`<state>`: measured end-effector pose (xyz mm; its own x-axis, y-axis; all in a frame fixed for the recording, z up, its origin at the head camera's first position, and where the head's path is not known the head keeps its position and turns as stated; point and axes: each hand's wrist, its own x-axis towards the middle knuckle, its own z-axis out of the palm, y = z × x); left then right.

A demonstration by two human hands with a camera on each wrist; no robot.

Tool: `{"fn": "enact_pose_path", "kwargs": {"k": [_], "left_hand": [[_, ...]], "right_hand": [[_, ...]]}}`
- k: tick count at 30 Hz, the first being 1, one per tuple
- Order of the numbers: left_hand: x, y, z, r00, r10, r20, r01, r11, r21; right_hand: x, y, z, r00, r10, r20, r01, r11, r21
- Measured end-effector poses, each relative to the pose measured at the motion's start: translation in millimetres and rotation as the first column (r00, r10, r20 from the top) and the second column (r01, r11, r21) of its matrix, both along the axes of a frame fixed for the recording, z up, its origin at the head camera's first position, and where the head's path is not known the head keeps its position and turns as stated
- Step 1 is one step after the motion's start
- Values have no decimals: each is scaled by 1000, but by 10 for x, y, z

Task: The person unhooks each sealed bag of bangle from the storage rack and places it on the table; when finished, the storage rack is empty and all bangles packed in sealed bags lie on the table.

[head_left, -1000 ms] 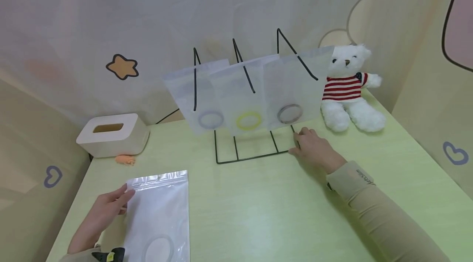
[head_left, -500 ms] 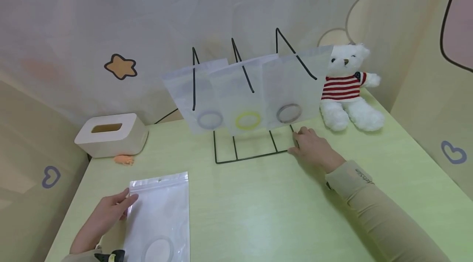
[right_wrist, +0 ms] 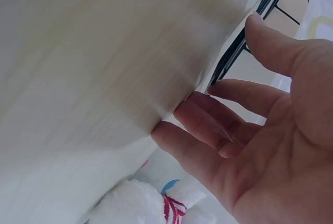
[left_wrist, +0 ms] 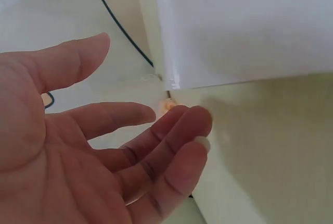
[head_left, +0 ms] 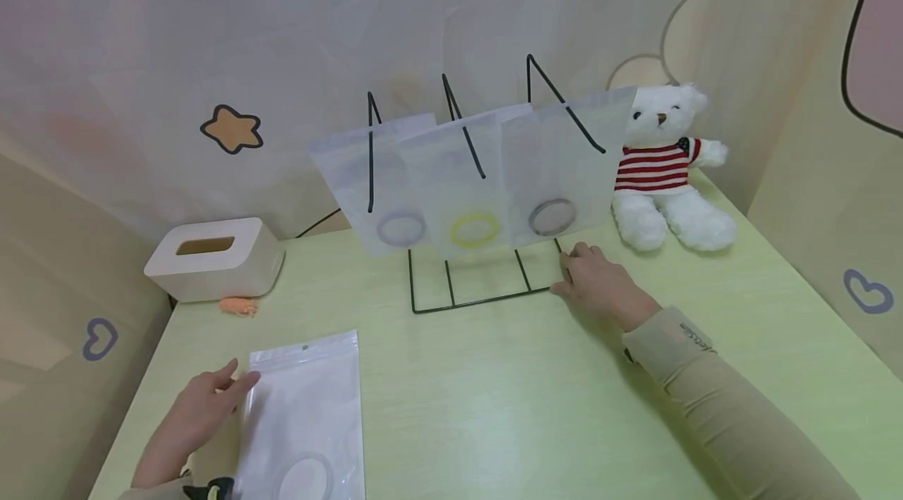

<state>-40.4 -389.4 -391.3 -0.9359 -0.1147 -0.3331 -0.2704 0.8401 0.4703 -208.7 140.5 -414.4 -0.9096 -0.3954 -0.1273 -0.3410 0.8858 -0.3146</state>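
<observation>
In the head view a white zip bag [head_left: 310,406] with a pale ring [head_left: 303,478] inside lies on the table at the lower left. My left hand [head_left: 201,410] is beside its left edge; the left wrist view shows the fingers loosely bent and parted, with a gap to the bag. At the centre stands a black wire rack [head_left: 487,301]. Three translucent bags hang on its hooks: one with a pale purple ring [head_left: 402,228], one with a yellow ring [head_left: 474,230], one with a grey ring [head_left: 553,217]. My right hand [head_left: 600,284] holds the rack's right base corner, fingertips against the table.
A white tissue box [head_left: 215,259] sits at the back left, with a small orange item [head_left: 238,306] before it. At the back right a white teddy bear [head_left: 656,171] in a striped shirt sits behind my right hand. Patterned cloth walls enclose the table [head_left: 480,406].
My left hand has let go of the zip bag, whose top end has shifted slightly down. The right hand and the rack have stayed in place.
</observation>
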Motion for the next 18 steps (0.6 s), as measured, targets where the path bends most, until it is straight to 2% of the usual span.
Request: {"fn": "enact_pose_path", "kwargs": {"k": [2,6,9,11,14,18], "left_hand": [[-6,0,54,999,-16,-42,15,1000,-23],[-16,68,234,994,7,-107,-8,1000,-12],[-42,182,407,977,33,-210,-32,999,8],[-70,277,512,950,49,-307,-43,999,24],[-148,439,658,892,76,-445,-57,997,56],[-304,676,828,820,161,-549,-100,985,140]], "right_hand": [[1,0,-1,1000,1,-2,-1,1000,1],[4,-7,-6,1000,3,-8,-3,1000,0],[7,-15,-4,1000,4,-11,-4,1000,-4],[9,-20,-2,1000,4,-10,-4,1000,-6],[14,-23,1,1000,5,-11,-5,1000,-6],[17,-21,-10,1000,0,-17,0,1000,-5]]}}
